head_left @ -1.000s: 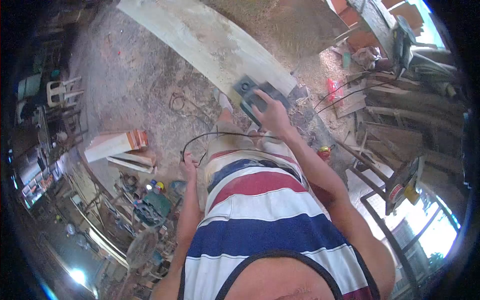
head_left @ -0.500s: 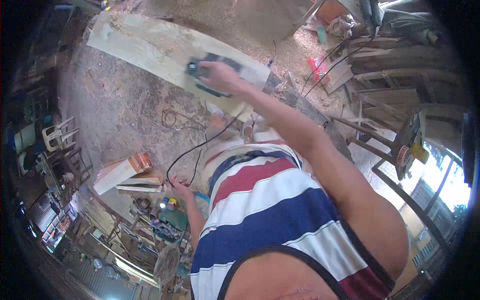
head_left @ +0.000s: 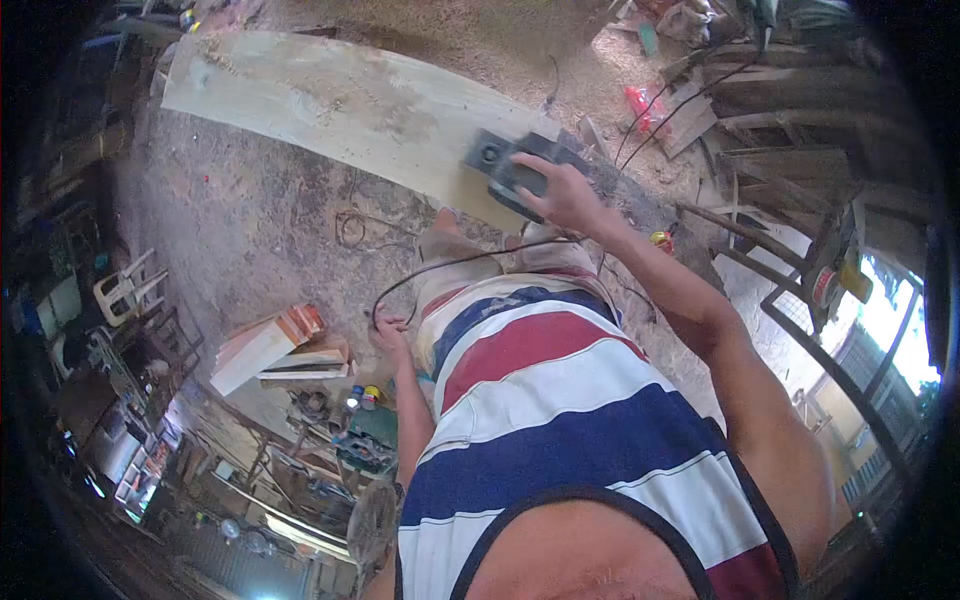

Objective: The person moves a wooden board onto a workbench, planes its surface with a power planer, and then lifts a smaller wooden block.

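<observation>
A wide pale wooden board point(head_left: 330, 100) lies slantwise across the upper part of the view, with brown dust on it. Near its right end sits a dark power tool point(head_left: 510, 170), slightly blurred. My right hand point(head_left: 568, 195) is wrapped round the top of this tool. Lower down at the left, beside my striped shirt, my left hand point(head_left: 390, 330) has its fingers closed round a black cable point(head_left: 440, 262), which loops up and right toward the tool.
Cut wood pieces point(head_left: 265, 350) are stacked on the floor at left. Below them stands a green machine point(head_left: 368, 440). A white plastic chair point(head_left: 128, 290) is at far left. A red plastic bag point(head_left: 645, 108) and wood offcuts lie at upper right, near hanging cables.
My right hand and the power tool have slid right along the board to its right end. My left hand, still on the cable, appears slightly higher and further right.
</observation>
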`<state>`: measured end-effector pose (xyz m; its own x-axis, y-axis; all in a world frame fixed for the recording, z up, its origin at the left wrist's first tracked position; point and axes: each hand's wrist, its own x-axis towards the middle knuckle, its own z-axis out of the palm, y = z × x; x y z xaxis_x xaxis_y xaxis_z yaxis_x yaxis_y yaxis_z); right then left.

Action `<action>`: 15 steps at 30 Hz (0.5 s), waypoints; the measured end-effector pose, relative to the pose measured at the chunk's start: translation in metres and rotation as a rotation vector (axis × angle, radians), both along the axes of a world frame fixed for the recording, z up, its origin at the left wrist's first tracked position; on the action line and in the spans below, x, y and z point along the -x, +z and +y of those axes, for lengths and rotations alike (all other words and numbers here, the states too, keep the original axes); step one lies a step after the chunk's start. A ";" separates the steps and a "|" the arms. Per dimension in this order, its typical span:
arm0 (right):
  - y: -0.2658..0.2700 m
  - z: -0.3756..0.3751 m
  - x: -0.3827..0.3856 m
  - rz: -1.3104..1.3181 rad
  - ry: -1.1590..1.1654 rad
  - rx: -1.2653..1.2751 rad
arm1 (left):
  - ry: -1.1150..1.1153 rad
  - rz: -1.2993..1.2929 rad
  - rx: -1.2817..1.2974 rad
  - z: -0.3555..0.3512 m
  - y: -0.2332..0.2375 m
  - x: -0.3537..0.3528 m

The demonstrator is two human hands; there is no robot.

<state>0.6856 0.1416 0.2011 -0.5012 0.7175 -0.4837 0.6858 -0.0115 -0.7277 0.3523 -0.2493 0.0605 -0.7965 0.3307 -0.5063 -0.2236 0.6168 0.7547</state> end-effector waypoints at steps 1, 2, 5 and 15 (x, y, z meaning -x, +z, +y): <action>-0.018 -0.001 0.011 0.045 0.022 -0.175 | 0.041 0.002 -0.001 0.007 0.007 0.007; -0.025 0.003 0.025 0.077 0.011 -0.207 | 0.081 0.002 -0.011 0.021 0.020 0.012; -0.026 0.023 0.071 0.114 -0.013 -0.234 | 0.118 0.048 -0.099 0.040 0.030 0.019; -0.020 0.028 0.020 0.117 -0.052 -0.167 | -0.029 0.012 -0.031 0.035 0.029 0.013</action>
<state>0.6656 0.1701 0.1807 -0.5075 0.8090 -0.2965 0.5981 0.0830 -0.7971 0.3394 -0.2147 0.0890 -0.7925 0.3690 -0.4857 -0.1967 0.5991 0.7761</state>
